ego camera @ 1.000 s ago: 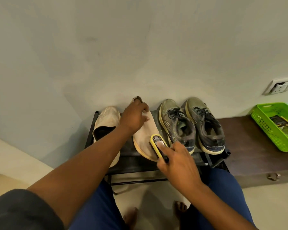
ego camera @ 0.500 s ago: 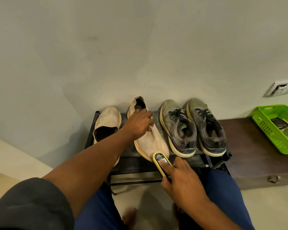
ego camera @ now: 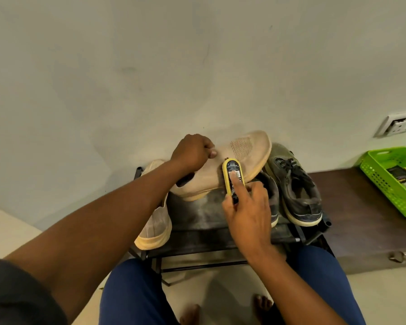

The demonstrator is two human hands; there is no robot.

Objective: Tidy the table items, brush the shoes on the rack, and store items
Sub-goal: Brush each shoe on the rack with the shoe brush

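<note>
My left hand grips a beige slip-on shoe by its collar and holds it lifted and turned sideways above the black shoe rack, toe pointing right. My right hand holds a yellow shoe brush, index finger pressed along its back, with the brush against the side of the lifted shoe. The other beige shoe lies on the rack at the left. A pair of dark grey laced sneakers stands on the rack at the right, the nearer one partly hidden by my right hand.
A dark wooden bench runs to the right of the rack, carrying a green plastic basket with a packet inside. A wall socket sits on the wall above. My knees and bare feet are below the rack.
My left hand has lifted the beige shoe off the rack and turned it sideways. My right hand has moved the brush up from the rack's front edge onto the shoe's side.
</note>
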